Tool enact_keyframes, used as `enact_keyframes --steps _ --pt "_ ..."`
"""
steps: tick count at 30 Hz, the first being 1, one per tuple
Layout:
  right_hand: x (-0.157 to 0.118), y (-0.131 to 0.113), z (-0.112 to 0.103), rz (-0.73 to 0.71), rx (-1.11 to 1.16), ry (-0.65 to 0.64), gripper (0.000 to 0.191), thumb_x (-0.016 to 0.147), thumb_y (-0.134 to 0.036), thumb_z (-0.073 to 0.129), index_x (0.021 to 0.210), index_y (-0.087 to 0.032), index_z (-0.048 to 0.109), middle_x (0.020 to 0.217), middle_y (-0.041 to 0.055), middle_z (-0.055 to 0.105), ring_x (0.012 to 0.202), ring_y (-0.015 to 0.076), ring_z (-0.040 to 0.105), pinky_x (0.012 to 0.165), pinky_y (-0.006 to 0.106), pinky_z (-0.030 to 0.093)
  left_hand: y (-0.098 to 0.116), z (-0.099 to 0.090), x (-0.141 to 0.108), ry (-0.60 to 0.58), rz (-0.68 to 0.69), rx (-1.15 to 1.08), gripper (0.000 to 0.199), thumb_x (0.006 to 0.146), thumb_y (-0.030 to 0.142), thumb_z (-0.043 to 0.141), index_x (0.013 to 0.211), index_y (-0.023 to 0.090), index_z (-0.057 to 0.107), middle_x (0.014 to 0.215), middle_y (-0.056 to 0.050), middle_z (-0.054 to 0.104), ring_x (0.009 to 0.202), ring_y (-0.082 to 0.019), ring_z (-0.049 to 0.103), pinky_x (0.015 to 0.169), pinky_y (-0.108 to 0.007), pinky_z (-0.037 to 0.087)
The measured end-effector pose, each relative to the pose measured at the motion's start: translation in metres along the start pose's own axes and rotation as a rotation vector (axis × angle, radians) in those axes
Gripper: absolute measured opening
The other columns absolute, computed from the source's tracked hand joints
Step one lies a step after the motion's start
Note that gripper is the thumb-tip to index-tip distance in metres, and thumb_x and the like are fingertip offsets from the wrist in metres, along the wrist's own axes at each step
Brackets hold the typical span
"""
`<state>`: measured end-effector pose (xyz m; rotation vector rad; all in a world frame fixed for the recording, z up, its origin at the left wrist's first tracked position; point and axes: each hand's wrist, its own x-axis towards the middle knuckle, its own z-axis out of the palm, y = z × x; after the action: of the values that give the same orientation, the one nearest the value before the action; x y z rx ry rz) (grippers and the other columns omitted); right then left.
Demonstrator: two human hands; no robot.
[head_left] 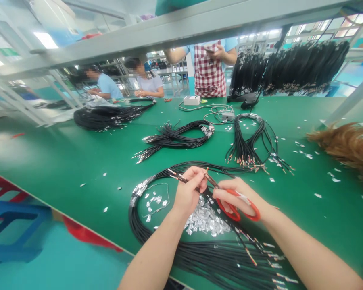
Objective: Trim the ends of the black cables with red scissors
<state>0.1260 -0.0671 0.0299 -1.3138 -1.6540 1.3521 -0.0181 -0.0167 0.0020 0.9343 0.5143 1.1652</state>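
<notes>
My left hand (190,189) pinches a few thin black cables near their stripped ends, above the middle of the green table. In my right hand (236,195) is a pair of scissors with red handles (254,211), its blades reaching to the cable end at my left fingertips. Beneath both hands lies a pile of small silver foil pieces (210,219). A large bundle of black cables (136,219) curves around that pile, wrapped with silvery bands at its upper left. Its many bare ends lie at the lower right, near my right forearm.
More black cable bundles (181,139) lie behind my hands, one (249,139) to the right. Black cables hang (305,66) at the back right. A metal shelf beam (169,34) crosses above. A person in a checked apron (210,74) stands opposite; brown hair (351,147) shows at right.
</notes>
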Motion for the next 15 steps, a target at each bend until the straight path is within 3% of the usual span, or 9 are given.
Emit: enact_keyframes --steps 15 --pt "-0.0013 0.0 -0.0034 0.011 0.066 0.009 0.034 0.08 -0.035 0.05 0.051 -0.016 0.046 0.04 -0.0036 0.049 0.033 0.0062 0.042 0.036 0.019 0.034 -0.0015 -0.0004 -0.0012 0.005 0.022 0.031 0.009 0.074 0.019 0.057 0.068 0.013 0.055 0.061 0.001 0.051 0.046 -0.005 0.039 0.044 -0.021 0.023"
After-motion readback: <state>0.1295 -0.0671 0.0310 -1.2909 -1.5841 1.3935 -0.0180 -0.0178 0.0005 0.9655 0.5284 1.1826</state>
